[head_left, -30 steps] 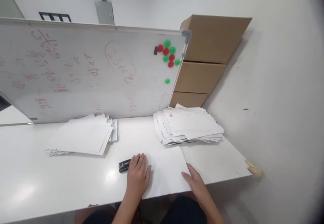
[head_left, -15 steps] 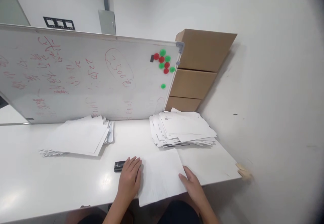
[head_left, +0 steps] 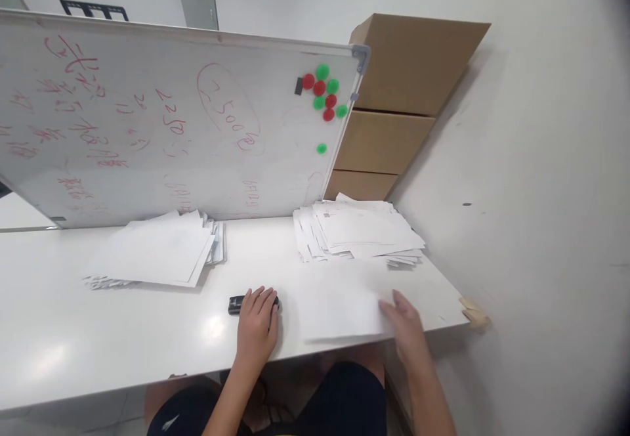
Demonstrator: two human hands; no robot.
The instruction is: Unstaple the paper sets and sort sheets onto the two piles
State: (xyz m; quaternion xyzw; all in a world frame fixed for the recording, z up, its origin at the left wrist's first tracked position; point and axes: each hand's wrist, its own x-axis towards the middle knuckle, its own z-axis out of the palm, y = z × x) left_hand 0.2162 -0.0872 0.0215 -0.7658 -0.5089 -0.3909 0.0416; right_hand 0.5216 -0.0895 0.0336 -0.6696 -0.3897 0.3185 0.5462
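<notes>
Single sheet [head_left: 339, 305] lies flat at the near edge of the table [head_left: 73, 337]. Right hand [head_left: 406, 323], fingers flat and unclenched, presses its 3 o'clock edge. Left hand [head_left: 256, 326], equally flat, rests on the stapler [head_left: 235, 305] at 9 o'clock without grasping it. Paper stack [head_left: 361, 229] at 12 o'clock; second pile [head_left: 152, 259] at 10 o'clock.

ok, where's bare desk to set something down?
Free: near-left table, in front of the left paper pile and left of the left hand; also the strip between that pile and the right paper stack, below the whiteboard. Crowded: near-right, where stapler, loose sheet and right hand sit.
</notes>
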